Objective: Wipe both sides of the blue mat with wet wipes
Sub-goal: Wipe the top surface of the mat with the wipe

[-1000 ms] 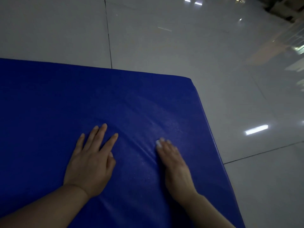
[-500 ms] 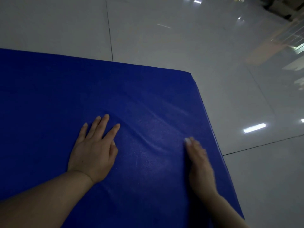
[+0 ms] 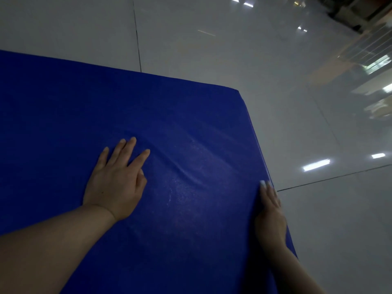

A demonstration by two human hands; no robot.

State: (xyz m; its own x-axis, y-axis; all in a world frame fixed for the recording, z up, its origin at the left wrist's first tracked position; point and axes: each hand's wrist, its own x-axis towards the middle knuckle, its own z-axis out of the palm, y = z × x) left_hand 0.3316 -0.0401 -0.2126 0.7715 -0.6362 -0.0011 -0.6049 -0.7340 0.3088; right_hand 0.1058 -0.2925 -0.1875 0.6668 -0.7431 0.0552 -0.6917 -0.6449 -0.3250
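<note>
Head view. Blue mat: flat on tiled floor, cover creased between the hands. Left hand: palm down mid-mat, fingers straight and spread, holding nothing. Right hand: flat at mat's right edge, fingers straight; pale scrap at fingertips, possibly a wipe.

The mat is laid on the floor, with the left hand pressed on its middle and the right hand placed at its right edge.
</note>
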